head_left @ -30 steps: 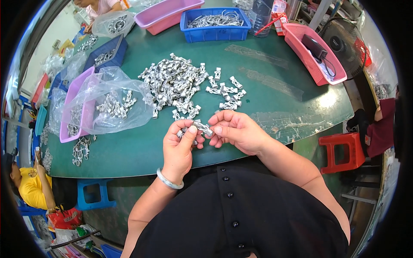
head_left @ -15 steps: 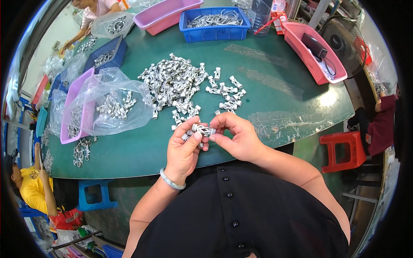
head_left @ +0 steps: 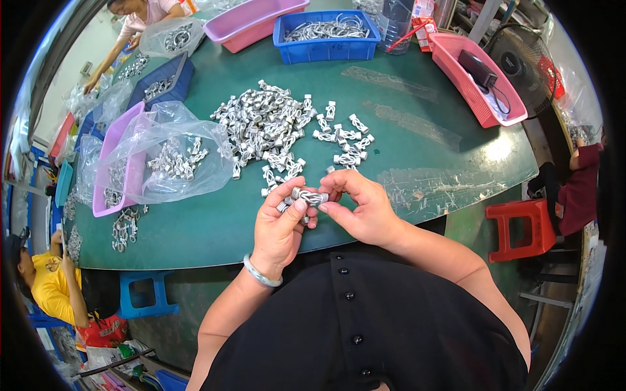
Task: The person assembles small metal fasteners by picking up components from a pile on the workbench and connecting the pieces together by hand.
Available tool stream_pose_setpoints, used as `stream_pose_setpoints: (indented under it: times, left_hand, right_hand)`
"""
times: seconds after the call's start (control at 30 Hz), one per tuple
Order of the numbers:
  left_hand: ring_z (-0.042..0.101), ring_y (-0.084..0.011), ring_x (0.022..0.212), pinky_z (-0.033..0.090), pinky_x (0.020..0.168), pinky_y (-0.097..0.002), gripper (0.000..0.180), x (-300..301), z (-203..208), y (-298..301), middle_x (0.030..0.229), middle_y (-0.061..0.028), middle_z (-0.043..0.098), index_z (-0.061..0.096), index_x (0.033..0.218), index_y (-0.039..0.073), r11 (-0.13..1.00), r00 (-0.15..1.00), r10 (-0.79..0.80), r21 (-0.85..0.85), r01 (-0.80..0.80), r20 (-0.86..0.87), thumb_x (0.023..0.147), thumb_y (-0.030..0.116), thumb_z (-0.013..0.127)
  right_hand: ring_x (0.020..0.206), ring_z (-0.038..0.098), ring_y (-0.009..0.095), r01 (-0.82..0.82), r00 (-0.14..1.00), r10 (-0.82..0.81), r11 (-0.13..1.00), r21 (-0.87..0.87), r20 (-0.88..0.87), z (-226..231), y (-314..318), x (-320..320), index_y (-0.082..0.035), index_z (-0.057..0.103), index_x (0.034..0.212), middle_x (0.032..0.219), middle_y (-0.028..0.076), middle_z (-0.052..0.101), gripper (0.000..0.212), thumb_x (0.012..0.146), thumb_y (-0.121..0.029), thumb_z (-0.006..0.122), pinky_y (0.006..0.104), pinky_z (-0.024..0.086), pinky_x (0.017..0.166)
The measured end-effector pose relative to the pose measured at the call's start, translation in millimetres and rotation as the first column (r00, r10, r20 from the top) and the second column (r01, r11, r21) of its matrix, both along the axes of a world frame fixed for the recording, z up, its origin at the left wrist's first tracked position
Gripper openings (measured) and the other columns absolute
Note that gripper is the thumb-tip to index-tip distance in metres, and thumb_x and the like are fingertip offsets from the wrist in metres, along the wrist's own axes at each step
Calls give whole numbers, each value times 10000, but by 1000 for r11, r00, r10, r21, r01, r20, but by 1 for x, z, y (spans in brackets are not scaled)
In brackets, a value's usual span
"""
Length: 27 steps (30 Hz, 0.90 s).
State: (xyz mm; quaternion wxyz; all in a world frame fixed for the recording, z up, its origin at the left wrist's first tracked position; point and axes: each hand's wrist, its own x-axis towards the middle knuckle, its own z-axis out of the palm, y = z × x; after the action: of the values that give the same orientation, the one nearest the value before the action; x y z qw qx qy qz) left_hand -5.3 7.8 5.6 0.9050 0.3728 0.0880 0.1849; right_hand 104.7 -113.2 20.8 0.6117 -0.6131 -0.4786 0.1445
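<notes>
My left hand (head_left: 277, 225), with a pale bangle (head_left: 262, 274) on its wrist, pinches a silvery knotted metal piece with ribbed ends (head_left: 309, 198). More such pieces are partly hidden in the same palm. The thumb and forefinger of my right hand (head_left: 362, 205) close on the right end of the held piece. Just beyond my hands lies a big heap of like metal pieces (head_left: 261, 124) on the green table (head_left: 215, 228). A smaller loose group (head_left: 349, 155) lies to the heap's right.
A clear plastic bag (head_left: 215, 146) of pieces overlaps a purple tray (head_left: 100, 195) at left. A blue basket (head_left: 326, 53) of metal loops, a pink basket (head_left: 476, 107) and a fan (head_left: 515, 65) stand farther back. Co-workers sit at left (head_left: 49, 287) and far left (head_left: 147, 13).
My hands keep nearly the same hold on the metal piece. At the far left a co-worker's arm has stretched farther out.
</notes>
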Motion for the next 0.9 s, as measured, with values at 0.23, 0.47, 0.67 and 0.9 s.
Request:
stream_pose_setpoints:
  times: [0.23,0.47,0.67,0.9]
  left_hand:
    - [543,-126,730,446,591,-261,279,-1,0,-1,960,-88,569,492,1117,46,1000,1000,1,-23,-1,-19,839,35,508]
    - [535,-126,715,444,590,-260,269,0,3,0,937,-74,565,484,1119,51,985,997,-32,-170,20,-70,850,51,491]
    - [542,-150,742,456,621,-275,248,-1,2,1,895,-63,560,480,1113,59,946,990,-79,-323,36,-119,869,98,458]
    - [567,-178,795,505,645,-312,281,-17,15,19,914,-67,551,452,1135,70,955,991,-89,-292,55,-105,855,92,459]
  right_hand:
    - [734,532,97,-14,1000,13,1000,27,15,-1,-1,-1,7,471,1038,877,58,548,329,738,60,593,227,448,664]
    - [759,539,106,-49,997,52,998,40,-64,1,-1,-3,10,455,1075,893,68,544,354,747,78,570,229,449,683]
    - [708,573,140,-25,999,27,998,66,-19,2,-2,-2,2,496,1015,872,82,573,320,714,62,587,245,469,641]
    - [711,557,132,51,983,-24,987,-149,179,2,-7,26,7,541,914,829,71,565,186,734,25,583,246,447,626]
